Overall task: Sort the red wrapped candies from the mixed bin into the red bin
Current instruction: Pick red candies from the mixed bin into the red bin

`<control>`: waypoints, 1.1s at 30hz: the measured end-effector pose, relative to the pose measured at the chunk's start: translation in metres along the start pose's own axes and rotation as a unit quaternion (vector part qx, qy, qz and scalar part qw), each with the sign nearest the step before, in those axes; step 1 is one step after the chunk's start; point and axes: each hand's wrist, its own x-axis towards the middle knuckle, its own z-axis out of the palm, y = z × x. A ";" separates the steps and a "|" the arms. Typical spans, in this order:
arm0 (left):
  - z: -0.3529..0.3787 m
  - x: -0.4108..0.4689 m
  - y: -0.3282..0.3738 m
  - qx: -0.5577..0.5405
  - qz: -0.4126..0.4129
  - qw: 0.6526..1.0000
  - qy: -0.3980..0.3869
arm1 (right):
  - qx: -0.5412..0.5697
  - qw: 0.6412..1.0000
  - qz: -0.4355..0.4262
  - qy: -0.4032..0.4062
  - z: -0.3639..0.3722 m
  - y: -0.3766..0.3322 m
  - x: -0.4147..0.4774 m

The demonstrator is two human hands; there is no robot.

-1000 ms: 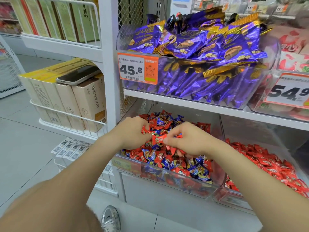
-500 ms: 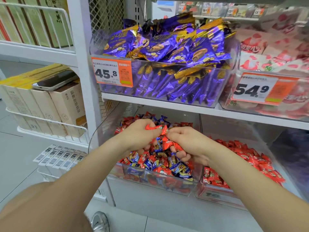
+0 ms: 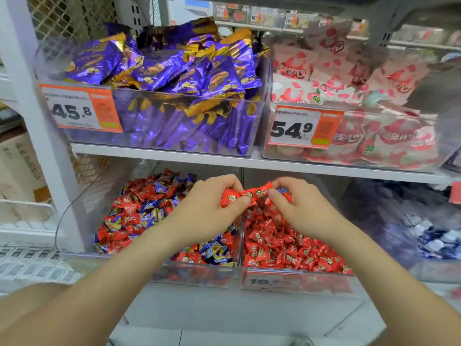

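Hands moved right, off the mixed bin [image 3: 194, 274]. Left hand [image 3: 207, 211] and right hand [image 3: 301, 211] fingers pinched red wrapped candies [image 3: 253, 194] over the divider, far left of the red bin [image 3: 299, 282]. Release probably next.

We are counting two hands at centre frame: left hand [image 3: 207, 211] and right hand [image 3: 296, 208]. We are counting four clear bins: purple-packet bin [image 3: 149, 138] upper left, pink-packet bin [image 3: 349, 157] upper right, mixed bin [image 3: 194, 277] lower left, red bin [image 3: 324, 283] lower centre. The lower right is too blurred to count. We are reading three price tags: 45.8 tag [image 3: 79, 109], 54.9 tag [image 3: 304, 127] and a half-hidden 19 tag [image 3: 264, 280]. Between the hands we are making out about three red candies [image 3: 249, 194].
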 end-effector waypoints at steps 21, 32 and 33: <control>0.081 0.041 0.012 0.266 0.148 0.949 -0.083 | -0.139 0.980 0.010 -0.141 0.004 0.081 -0.010; 0.023 0.000 -0.005 0.162 0.016 0.985 -0.060 | -0.120 0.988 0.090 0.043 0.009 0.008 -0.035; 0.017 -0.003 -0.008 0.171 0.006 0.982 -0.076 | -0.089 0.993 0.053 0.051 0.012 -0.009 -0.038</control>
